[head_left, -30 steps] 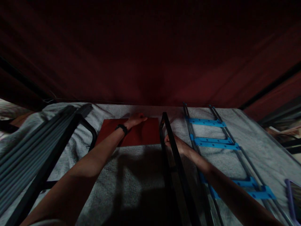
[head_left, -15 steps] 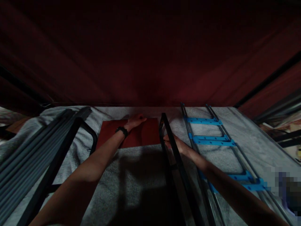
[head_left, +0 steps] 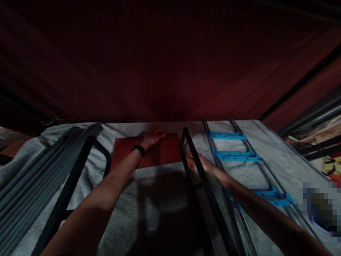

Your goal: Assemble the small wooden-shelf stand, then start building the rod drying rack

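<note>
Head view: at frame centre, the left hand (head_left: 153,137) lies flat, fingers spread, on the far edge of a red-brown panel (head_left: 165,151) resting on a grey cloth (head_left: 149,199); the right hand (head_left: 195,162), just right of centre, is closed around an upright black frame (head_left: 188,149) beside the panel, the two pieces not yet joined. A blue-runged rack (head_left: 234,155) lies at right, grey bars (head_left: 39,170) at left; no containers show
</note>
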Demonstrator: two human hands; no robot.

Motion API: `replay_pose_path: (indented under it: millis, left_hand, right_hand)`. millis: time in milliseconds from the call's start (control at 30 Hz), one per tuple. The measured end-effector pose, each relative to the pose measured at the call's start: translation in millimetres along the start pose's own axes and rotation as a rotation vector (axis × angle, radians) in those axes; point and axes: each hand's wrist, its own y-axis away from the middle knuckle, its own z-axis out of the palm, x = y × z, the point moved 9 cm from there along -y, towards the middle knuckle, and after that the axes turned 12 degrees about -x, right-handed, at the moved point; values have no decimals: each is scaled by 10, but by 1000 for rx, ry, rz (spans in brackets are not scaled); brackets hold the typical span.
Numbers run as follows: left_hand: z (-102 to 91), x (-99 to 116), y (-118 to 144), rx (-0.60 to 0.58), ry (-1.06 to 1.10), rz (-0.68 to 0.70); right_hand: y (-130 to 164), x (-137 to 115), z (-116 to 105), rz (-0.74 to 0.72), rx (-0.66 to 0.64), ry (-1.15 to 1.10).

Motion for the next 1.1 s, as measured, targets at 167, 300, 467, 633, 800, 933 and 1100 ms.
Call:
replay_pose_path:
  millis: [167, 300, 467, 633, 800, 933, 1100]
  left_hand:
    - [7, -17, -16, -7, 27, 3]
    - [51, -34, -56, -26, 73, 30]
    - [92, -75, -69, -38, 124, 20]
    - [95, -79, -44, -36, 137, 17]
    - [73, -53, -29, -37, 107, 19]
    - [38, -45, -14, -21, 121, 20]
    - [69, -46, -16, -31, 79, 8]
  right_hand:
    - [-11, 25, 5, -2, 4, -90]
    - [1, 72, 15, 22, 10, -134]
    - [36, 143, -8, 45, 59, -169]
    - [3, 120, 5, -16, 54, -110]
    - [13, 38, 8, -45, 70, -122]
    - [59, 29, 59, 29, 48, -173]
    - [95, -31, 79, 30, 40, -143]
